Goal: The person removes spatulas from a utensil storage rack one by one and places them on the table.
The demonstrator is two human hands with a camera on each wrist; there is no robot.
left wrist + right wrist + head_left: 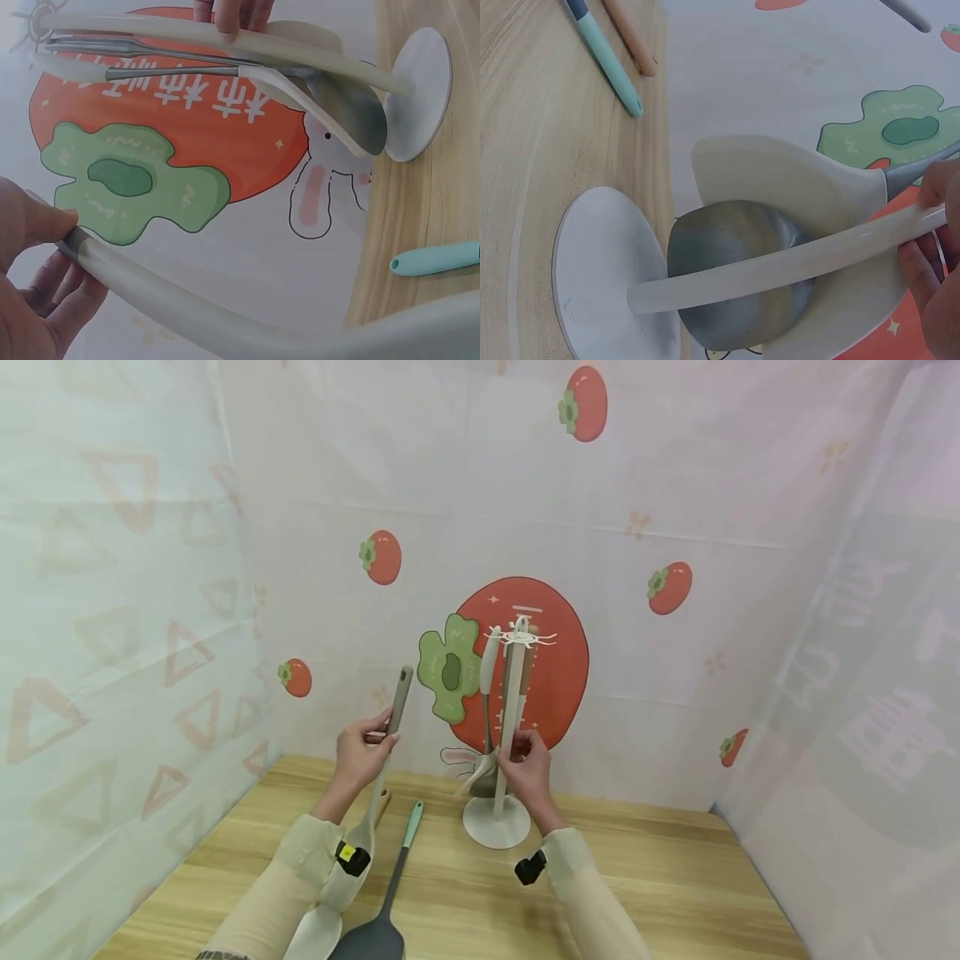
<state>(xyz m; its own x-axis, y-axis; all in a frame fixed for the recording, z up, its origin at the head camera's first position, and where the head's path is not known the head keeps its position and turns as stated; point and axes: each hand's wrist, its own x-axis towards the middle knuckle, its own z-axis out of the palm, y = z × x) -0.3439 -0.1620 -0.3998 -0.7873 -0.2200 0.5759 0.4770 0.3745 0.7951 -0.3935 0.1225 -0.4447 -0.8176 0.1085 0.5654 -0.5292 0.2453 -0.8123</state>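
My left hand pinches the grey-brown handle of a long pale cooking utensil, tilted with the handle end up. Its wider lower part is partly covered by my wrist camera. With my right hand I grip the white pole of a utensil stand at mid-height. Hooks ring its top, and its round base is on the table. From it hang a metal ladle and a cream turner with a white-tipped handle. Other hanging utensils are partly hidden behind the pole.
On the wooden table lie a dark turner with a mint handle, a utensil with a brown wooden-looking handle and a pale utensil head. Printed cloth walls stand behind and at both sides.
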